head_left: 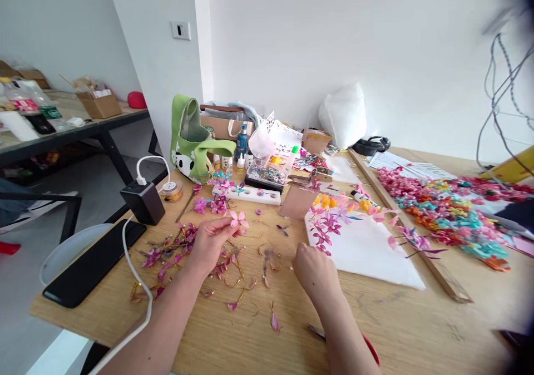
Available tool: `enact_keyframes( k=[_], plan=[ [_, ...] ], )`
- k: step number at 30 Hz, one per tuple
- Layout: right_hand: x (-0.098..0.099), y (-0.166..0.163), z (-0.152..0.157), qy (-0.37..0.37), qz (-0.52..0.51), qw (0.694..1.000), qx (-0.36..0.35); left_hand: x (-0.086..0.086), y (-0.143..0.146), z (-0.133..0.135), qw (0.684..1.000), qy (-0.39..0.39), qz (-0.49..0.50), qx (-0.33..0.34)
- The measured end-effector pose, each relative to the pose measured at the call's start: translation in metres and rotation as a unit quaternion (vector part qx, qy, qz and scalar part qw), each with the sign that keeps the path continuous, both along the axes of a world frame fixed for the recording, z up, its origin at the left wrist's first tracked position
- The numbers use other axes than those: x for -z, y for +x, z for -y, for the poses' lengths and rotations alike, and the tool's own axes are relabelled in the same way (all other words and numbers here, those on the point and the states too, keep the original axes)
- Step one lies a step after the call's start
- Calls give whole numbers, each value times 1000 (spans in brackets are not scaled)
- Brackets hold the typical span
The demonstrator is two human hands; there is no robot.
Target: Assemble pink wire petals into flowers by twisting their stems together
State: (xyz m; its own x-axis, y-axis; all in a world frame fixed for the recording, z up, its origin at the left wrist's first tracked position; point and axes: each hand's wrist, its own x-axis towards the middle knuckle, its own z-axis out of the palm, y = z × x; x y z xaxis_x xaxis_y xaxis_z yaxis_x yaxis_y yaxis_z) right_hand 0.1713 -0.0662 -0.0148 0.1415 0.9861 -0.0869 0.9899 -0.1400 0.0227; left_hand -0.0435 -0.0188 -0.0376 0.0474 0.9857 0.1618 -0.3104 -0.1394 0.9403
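Left hand (214,242) pinches pink craft flower (239,219), left of white sheet (375,259); likely light, fragile: grasp base. Right hand (316,266): grip hidden.

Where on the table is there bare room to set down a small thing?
Mainly the near-right tabletop, between the right forearm, the white sheet and the wooden strip. The sheet's near half also looks bare. It is crowded around the left hand, with loose flower pieces, and at the back, by the green bag.
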Motion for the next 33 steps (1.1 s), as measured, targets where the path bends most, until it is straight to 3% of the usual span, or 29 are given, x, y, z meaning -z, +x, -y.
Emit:
enact_keyframes(
  k=[4,8,15,27,33],
  plan=[
    [-4,-11,0,74,-35,997,-17,-1,1,2,999,-8,-21,30],
    [0,-23,5,112,-111,984,-89,-2,5,6,997,-1,-43,67],
    [1,-39,12,147,-286,925,-205,-19,15,14,987,31,-127,94],
    [-1,-43,13,201,-440,865,-134,-13,17,13,983,11,-137,125],
    [0,-44,11,155,-542,819,-103,-5,13,11,984,-1,-143,105]
  ],
)
